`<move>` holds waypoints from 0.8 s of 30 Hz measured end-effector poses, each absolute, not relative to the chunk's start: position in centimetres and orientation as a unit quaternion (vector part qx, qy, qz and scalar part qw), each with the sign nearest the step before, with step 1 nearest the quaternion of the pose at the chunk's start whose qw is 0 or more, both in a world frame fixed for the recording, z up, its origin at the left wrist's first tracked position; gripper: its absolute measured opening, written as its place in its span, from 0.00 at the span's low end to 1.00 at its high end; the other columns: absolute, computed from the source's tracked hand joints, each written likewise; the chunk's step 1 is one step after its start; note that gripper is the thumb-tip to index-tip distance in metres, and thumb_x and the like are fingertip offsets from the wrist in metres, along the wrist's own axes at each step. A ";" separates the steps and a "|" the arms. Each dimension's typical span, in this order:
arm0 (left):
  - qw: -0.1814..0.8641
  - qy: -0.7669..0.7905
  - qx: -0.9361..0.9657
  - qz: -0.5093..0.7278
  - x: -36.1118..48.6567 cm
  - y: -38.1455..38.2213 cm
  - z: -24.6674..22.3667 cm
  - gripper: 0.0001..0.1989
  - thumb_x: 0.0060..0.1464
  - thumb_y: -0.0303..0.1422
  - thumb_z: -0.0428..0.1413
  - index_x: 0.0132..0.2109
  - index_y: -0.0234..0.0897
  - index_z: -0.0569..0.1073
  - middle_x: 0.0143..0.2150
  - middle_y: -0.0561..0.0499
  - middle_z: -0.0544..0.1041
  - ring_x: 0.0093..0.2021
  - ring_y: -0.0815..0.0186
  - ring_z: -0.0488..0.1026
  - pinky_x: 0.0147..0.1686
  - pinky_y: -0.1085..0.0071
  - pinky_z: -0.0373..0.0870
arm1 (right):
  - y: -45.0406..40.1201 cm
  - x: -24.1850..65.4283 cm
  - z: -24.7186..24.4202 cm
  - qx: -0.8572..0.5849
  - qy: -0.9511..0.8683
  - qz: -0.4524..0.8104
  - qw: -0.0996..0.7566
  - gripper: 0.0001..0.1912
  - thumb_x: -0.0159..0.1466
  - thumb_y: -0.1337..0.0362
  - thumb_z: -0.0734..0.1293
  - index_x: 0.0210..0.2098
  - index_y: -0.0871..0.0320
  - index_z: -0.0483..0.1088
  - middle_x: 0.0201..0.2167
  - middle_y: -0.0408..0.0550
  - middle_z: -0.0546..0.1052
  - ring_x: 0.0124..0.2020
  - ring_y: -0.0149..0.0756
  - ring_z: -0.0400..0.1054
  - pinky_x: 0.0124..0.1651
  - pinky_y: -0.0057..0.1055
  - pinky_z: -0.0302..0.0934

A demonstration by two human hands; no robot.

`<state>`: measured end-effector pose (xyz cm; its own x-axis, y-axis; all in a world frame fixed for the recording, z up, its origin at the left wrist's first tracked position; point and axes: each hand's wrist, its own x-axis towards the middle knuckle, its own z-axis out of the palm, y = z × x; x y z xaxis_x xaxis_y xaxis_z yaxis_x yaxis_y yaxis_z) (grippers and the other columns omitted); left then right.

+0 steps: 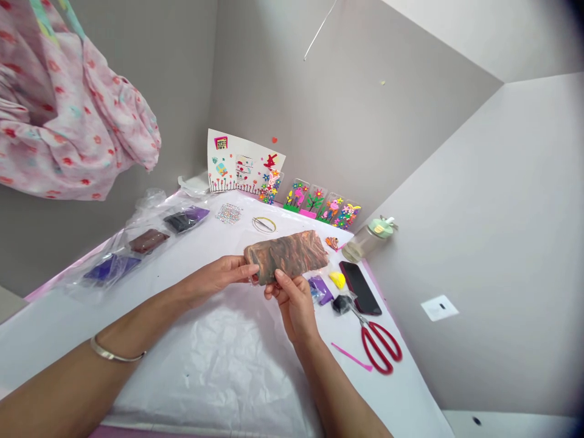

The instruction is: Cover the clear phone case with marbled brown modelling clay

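Both hands hold a clear phone case (292, 254) coated with marbled brown and black clay, tilted above the white-covered table. My left hand (228, 271) pinches its left end, thumb on top. With its thumb pressing the near edge, my right hand (294, 298) grips the case from below, fingers partly hidden underneath. Just right of the case sit a small lump of marbled clay (332, 243), a yellow clay lump (337, 280), a purple packet (320, 291) and black clay in plastic (343, 303).
Red-handled scissors (382, 347), a pink plastic tool (351, 356), a phone (360, 288) and a glass jar (367, 240) lie or stand right. Bagged clay (148, 241) is left. Rhinestones (229, 213), a wire ring (264, 224) and decorated cases (314, 199) are behind.
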<state>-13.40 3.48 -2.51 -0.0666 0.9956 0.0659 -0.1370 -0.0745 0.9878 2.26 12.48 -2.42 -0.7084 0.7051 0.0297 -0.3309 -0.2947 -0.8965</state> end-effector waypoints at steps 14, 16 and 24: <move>0.546 0.420 0.405 0.601 -12.8 3.7 -2.8 0.12 0.59 0.39 0.54 0.39 0.35 0.77 0.37 0.49 0.76 0.43 0.60 0.71 0.54 0.58 0.62 | 12.6 2.1 -2.5 -0.204 -0.484 0.775 0.352 0.09 0.56 0.62 0.73 0.26 0.64 0.74 0.22 0.44 0.73 0.21 0.28 0.65 0.26 0.26 0.60; 0.547 0.421 0.394 0.607 -12.7 3.8 -2.8 0.13 0.60 0.39 0.55 0.40 0.35 0.78 0.38 0.48 0.77 0.43 0.61 0.72 0.55 0.58 0.62 | 12.6 2.1 -2.5 -0.208 -0.482 0.773 0.357 0.10 0.56 0.62 0.73 0.26 0.64 0.74 0.22 0.44 0.73 0.21 0.28 0.65 0.26 0.26 0.60; 0.519 0.448 0.387 0.617 -12.6 3.9 -3.3 0.12 0.58 0.37 0.57 0.42 0.35 0.79 0.40 0.46 0.79 0.44 0.59 0.73 0.56 0.57 0.61 | 12.6 2.1 -2.7 -0.205 -0.493 0.767 0.357 0.10 0.57 0.62 0.72 0.26 0.64 0.74 0.21 0.45 0.73 0.22 0.29 0.66 0.27 0.26 0.61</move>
<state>-12.58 3.93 -3.27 -0.1630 0.9866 0.0119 -0.2933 -0.0599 0.9541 2.14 12.61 -2.69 -0.6615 0.7490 0.0371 -0.3445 -0.2596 -0.9022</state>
